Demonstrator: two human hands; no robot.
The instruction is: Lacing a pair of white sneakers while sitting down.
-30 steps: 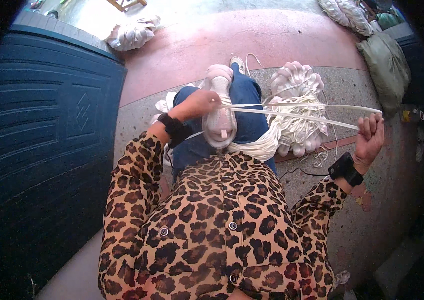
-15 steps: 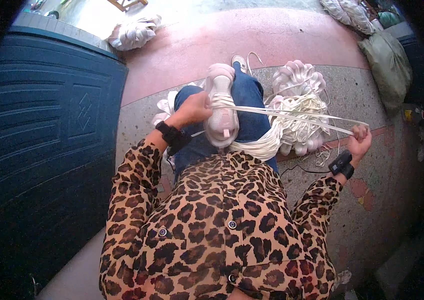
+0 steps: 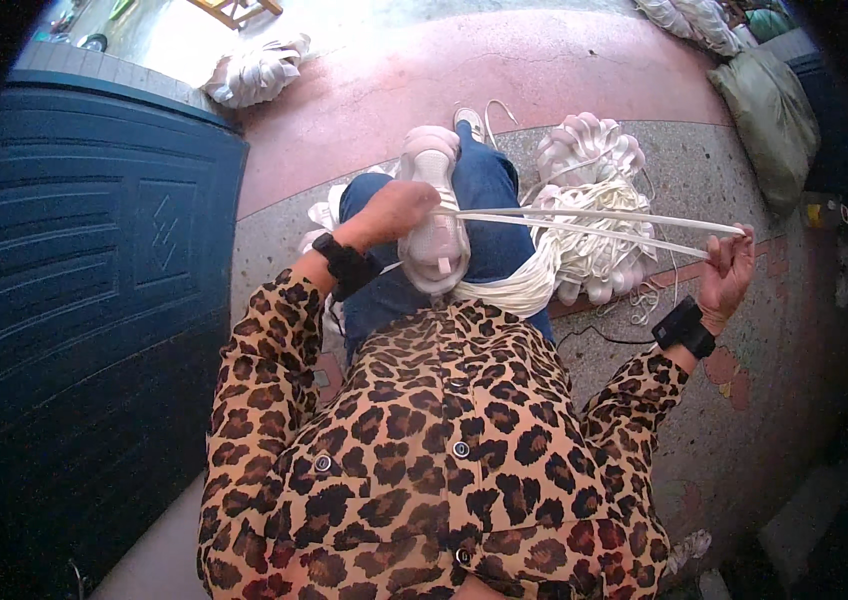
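Observation:
A pale pink and white shoe upper [image 3: 432, 235] lies lengthwise on my lap, its toe end pointing away from me. My left hand [image 3: 409, 208] is closed over its middle, pinching the white shoelace [image 3: 594, 215] there; its fingertips are partly hidden. Two strands of that lace run taut to the right. Out past my right knee, my right hand [image 3: 729, 268] grips the far ends of both strands between its fingers. A thick hank of white laces [image 3: 512, 292] hangs over my right thigh.
On the floor to the right sit stacked shoe uppers [image 3: 589, 155] with a tangle of white laces [image 3: 594, 225]. Blue panelled doors [image 3: 94, 230] stand at the left. A wrapped white bundle [image 3: 259, 72] lies far left, a greenish sack [image 3: 769, 130] far right.
My right hand has risen slightly, and the two lace strands have spread farther apart. My left hand has turned farther over the shoe upper. The whole view has shifted a little.

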